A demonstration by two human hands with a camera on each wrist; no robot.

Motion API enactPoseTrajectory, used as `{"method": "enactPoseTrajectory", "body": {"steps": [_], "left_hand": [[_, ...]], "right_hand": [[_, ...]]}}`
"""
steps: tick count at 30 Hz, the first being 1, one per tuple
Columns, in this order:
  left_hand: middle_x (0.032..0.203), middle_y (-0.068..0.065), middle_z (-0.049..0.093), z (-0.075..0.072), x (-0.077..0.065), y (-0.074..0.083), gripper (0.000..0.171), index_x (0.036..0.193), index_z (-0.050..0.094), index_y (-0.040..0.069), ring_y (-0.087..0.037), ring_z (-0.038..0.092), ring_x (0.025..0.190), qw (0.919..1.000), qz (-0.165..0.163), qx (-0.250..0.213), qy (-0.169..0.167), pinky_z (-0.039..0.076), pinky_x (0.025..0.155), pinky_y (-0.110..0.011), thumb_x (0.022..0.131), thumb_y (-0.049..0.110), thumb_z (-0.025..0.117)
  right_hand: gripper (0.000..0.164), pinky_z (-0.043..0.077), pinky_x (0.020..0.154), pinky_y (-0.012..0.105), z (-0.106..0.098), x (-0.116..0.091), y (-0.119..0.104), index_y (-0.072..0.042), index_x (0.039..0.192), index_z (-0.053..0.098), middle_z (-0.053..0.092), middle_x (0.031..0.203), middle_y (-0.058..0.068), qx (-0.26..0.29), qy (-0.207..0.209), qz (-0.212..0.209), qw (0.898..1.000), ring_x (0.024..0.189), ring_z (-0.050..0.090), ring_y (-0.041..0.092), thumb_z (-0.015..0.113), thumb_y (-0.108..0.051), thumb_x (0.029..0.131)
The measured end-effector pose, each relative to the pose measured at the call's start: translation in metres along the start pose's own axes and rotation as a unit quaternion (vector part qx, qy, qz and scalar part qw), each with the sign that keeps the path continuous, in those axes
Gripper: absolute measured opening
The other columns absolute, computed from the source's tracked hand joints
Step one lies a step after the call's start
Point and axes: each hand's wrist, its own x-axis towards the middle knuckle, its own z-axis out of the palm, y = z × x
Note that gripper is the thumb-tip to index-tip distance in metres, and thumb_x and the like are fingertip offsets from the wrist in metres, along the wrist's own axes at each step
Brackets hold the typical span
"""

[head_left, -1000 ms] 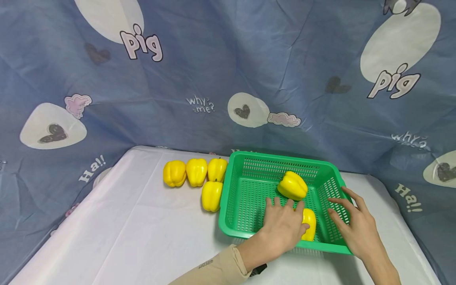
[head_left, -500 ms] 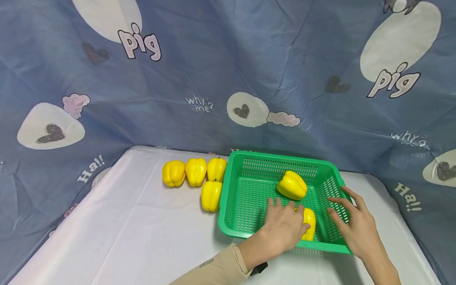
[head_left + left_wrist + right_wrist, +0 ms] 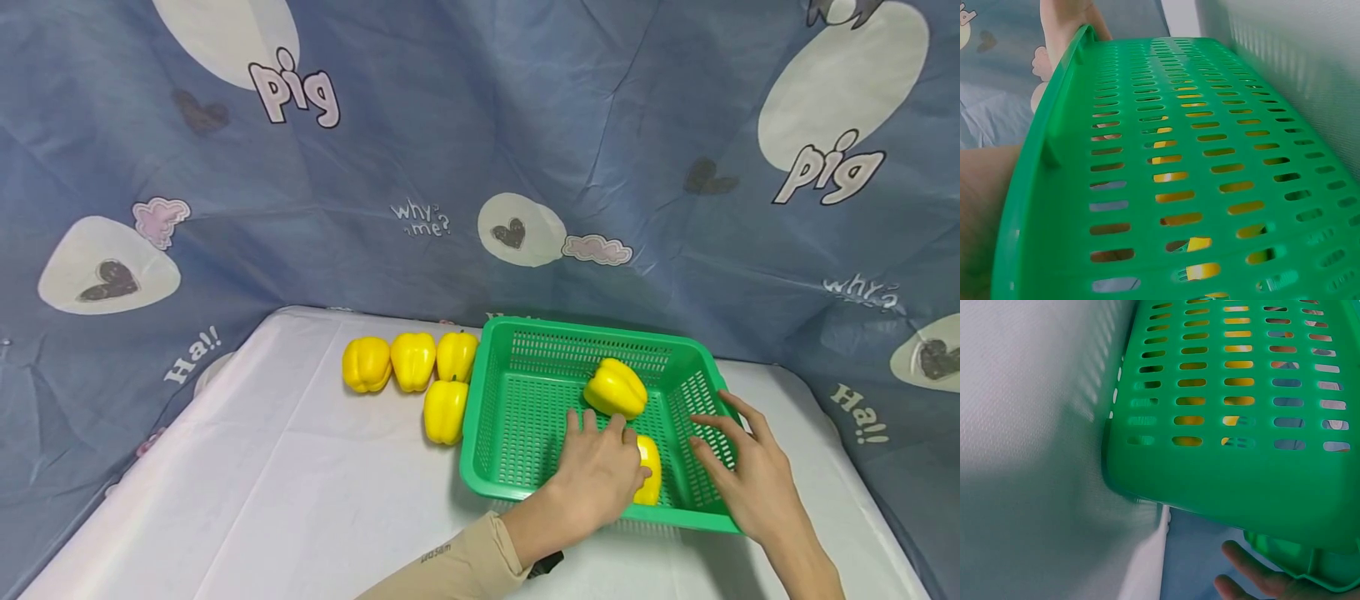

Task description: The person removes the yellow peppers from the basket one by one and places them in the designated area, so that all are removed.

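Observation:
A green plastic basket (image 3: 517, 493) holds two yellow bell peppers. My left hand (image 3: 596, 479) reaches over the near wall and grips the nearer bell pepper (image 3: 650, 471), its thumb on the pepper's right side; the hand hides much of it. Behind lies the other bell pepper (image 3: 616, 389), tilted on its side. My right hand (image 3: 757, 475) holds the basket's right rim, thumb and index finger over the inner side. In the right wrist view, fingers (image 3: 1254, 569) show beside the rim corner. Both wrist views look mostly at the basket's slotted wall (image 3: 1141, 156), with yellow behind it.
Left of the basket, several yellow bell peppers (image 3: 414, 362) stand close together on the white-covered table (image 3: 315, 483). One bell pepper (image 3: 446, 412) sits nearer, against the basket's left side. A blue printed cloth (image 3: 420, 150) hangs behind the table.
My left hand has shifted slightly up and away from me, and the near bell pepper has slid a little left with it. My right hand and the basket stay put.

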Motion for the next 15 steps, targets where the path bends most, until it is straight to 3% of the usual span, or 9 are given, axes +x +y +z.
{"method": "enactPoseTrajectory", "body": {"steps": [9, 15], "left_hand": [[0.136, 0.000, 0.069, 0.0020, -0.0020, -0.0014, 0.057, 0.147, 0.061, 0.030, -0.031, 0.067, 0.128, 0.9995, -0.015, -0.011, 0.027, 0.052, 0.116, -0.050, 0.104, 0.067, 0.055], [0.132, 0.000, 0.074, 0.0030, -0.0031, -0.0028, 0.056, 0.145, 0.057, 0.031, -0.029, 0.070, 0.122, 0.9989, -0.014, -0.032, 0.033, 0.055, 0.112, -0.048, 0.101, 0.067, 0.060]], "right_hand": [[0.033, 0.047, 0.092, 0.078, 0.0001, 0.0000, -0.0007, -0.006, 0.133, 0.072, 0.039, 0.167, 0.027, -0.002, 0.005, -0.001, 1.000, 0.131, 0.053, 0.062, 0.070, -0.025, 0.105], [0.033, 0.046, 0.092, 0.078, -0.0001, 0.0003, -0.0013, -0.006, 0.132, 0.072, 0.040, 0.167, 0.026, -0.002, 0.006, -0.003, 1.000, 0.132, 0.053, 0.062, 0.070, -0.025, 0.105]]}}
